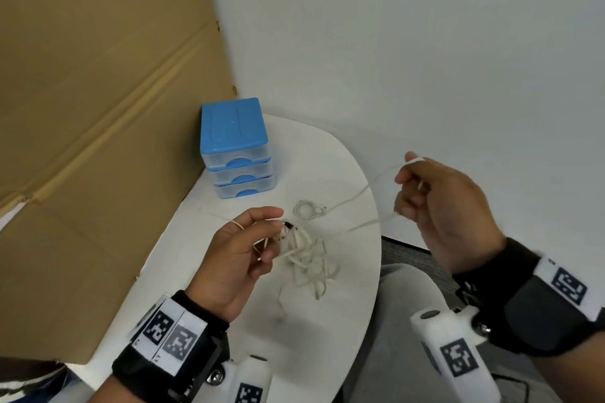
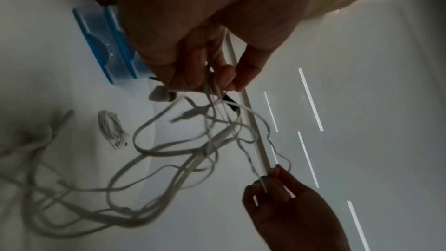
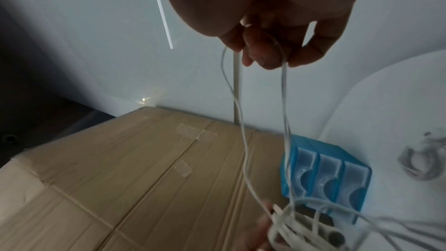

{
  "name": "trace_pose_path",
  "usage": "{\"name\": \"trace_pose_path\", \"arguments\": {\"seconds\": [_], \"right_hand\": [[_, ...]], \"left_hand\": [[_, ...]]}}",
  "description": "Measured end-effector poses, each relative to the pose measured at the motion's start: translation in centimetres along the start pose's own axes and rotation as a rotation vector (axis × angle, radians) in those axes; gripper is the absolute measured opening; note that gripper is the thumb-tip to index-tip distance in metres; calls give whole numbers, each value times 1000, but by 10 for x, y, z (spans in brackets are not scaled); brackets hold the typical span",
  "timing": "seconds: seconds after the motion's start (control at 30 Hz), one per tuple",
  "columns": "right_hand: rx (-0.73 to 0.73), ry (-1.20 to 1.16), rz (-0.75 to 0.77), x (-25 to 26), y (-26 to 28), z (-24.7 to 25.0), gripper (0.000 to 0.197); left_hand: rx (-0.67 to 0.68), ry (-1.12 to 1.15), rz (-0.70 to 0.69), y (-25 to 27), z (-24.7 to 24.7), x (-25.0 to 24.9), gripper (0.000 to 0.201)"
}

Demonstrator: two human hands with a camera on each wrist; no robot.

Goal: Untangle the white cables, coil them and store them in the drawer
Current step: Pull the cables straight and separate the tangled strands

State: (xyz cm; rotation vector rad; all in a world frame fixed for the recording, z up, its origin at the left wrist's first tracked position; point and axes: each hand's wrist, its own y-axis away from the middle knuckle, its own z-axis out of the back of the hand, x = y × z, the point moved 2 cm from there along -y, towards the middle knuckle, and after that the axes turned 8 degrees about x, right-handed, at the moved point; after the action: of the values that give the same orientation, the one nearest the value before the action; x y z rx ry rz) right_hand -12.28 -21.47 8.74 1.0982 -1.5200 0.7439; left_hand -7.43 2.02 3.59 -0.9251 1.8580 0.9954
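Observation:
A tangle of white cables hangs from my left hand, which pinches several strands above the white table; the left wrist view shows the tangle drooping below my left hand. My right hand is raised to the right, past the table edge, gripping a loop of one white cable pulled out of the tangle. Its two strands run down from my right hand. A small coiled white cable lies on the table. The blue drawer unit has three closed drawers.
A large cardboard box stands along the table's left side, right beside the drawer unit. A white wall rises behind. Right of the table's curved edge are dark floor and my lap.

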Motion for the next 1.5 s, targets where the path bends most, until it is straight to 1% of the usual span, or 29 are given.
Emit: {"name": "trace_pose_path", "arguments": {"seconds": [0.07,0.13,0.3,0.37,0.43,0.53,0.63,0.73,0.83,0.9,0.97,1.07,1.1,1.13,1.2,1.23,1.27,1.3,1.33,1.37,1.4,1.5], "right_hand": [[13,-58,34,4,-3,3,37],[22,-68,70,9,-3,3,38],[-66,-45,50,26,-1,9,56],[-82,-3,48,28,-3,14,53],[-57,86,66,25,-6,16,40],[39,311,60,14,-10,16,21],[178,515,-55,-2,-10,12,9],[349,663,-173,-19,-3,6,14],[543,814,-238,-30,9,-2,9],[641,870,-252,-35,17,-10,8],[654,928,-208,-39,22,-17,8],[598,1010,-106,-47,26,-22,12],[555,1013,-37,-49,27,-25,13],[476,986,46,-49,28,-26,13],[290,833,238,-40,33,-30,12],[251,766,332,-34,37,-32,11],[262,740,420,-29,41,-36,8],[307,752,490,-27,45,-39,8],[363,777,524,-28,48,-42,13],[407,811,511,-31,51,-44,19],[422,842,474,-36,51,-45,26],[364,879,400,-44,50,-44,38]], "left_hand": [[-56,-58,15,-3,4,3,19],[-106,-90,41,-4,9,6,18],[-205,-116,85,-8,20,8,16],[-198,-130,74,-8,20,7,16],[-170,-150,38,-8,16,5,16],[-107,-139,-31,-5,10,0,17],[-20,-71,-92,-2,4,-6,20],[67,-1,-125,2,-1,-11,27],[115,38,-134,7,-7,-18,29],[131,49,-141,10,-10,-21,29],[149,56,-144,13,-12,-24,30],[187,62,-149,15,-14,-26,33],[199,59,-149,15,-14,-26,33],[207,58,-149,15,-14,-26,34],[216,60,-150,15,-14,-25,35],[216,63,-150,15,-15,-24,36],[214,69,-149,15,-16,-23,36],[214,76,-148,15,-17,-22,36],[216,80,-148,15,-18,-20,36],[219,78,-148,15,-19,-19,35],[221,73,-149,15,-19,-18,35],[241,61,-155,15,-20,-15,35]]}}
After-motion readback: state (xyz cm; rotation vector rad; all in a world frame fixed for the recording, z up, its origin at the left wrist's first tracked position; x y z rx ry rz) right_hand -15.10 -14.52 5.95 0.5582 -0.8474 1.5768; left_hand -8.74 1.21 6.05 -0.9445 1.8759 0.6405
